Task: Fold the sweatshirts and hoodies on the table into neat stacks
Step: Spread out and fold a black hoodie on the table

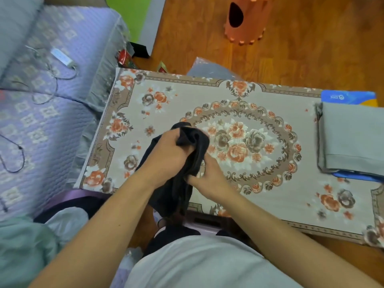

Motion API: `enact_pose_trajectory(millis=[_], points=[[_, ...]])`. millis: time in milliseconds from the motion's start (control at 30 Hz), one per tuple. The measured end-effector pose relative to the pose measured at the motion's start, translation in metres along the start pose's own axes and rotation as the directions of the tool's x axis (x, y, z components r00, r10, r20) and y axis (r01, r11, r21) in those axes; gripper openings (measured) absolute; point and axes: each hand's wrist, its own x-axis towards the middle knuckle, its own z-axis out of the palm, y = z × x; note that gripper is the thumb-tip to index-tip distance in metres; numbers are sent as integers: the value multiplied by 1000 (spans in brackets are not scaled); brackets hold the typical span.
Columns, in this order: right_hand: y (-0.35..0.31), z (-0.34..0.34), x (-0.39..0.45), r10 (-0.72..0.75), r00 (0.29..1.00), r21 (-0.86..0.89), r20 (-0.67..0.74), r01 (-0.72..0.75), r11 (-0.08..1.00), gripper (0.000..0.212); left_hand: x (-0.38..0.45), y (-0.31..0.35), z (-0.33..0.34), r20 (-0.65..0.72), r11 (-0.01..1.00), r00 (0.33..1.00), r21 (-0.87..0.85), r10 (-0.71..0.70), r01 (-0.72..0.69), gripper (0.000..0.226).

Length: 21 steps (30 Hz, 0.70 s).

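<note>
A black garment [176,192] hangs bunched over the near edge of the floral-covered table [187,96]. My left hand [166,156] grips its upper part, with the fabric spilling over my knuckles. Just to the right and lower, my right hand [207,177] pinches the cloth at its side. The garment's lower end drops below the table edge toward my lap. A folded grey sweatshirt [353,138] lies flat at the table's right end, on top of something blue.
A sofa with a purple quilted cover [45,84] stands to the left, with cables and a white device on it. An orange plastic stool [247,19] sits on the wooden floor beyond the table. Pale green cloth [25,246] lies at my lower left.
</note>
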Motion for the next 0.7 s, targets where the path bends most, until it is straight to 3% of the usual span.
enact_pose_trajectory(millis=[133,233,300,400,533,633,700], points=[[-24,20,2,-195,981,124,7,192,973,19,-5,24,-19,63,974,973,17,223,-224,16],[-48,9,-8,-255,965,140,-55,260,955,22,-6,51,-37,35,937,945,-147,326,-318,12],[-53,-7,-10,-191,968,140,-164,214,967,37,-3,67,-44,-2,900,933,-262,359,-347,21],[-54,-34,-12,-74,934,168,-349,140,976,44,4,83,-41,-131,856,941,-390,313,-339,23],[-61,-69,-22,-113,810,179,-575,260,949,28,7,99,-29,-174,759,981,-626,86,-178,19],[-73,-79,-30,-303,796,122,-525,423,898,27,4,110,-18,-97,762,993,-637,66,-113,20],[-77,-78,-30,-415,771,-41,-482,454,890,37,2,118,-11,-25,830,988,-539,153,-142,24]])
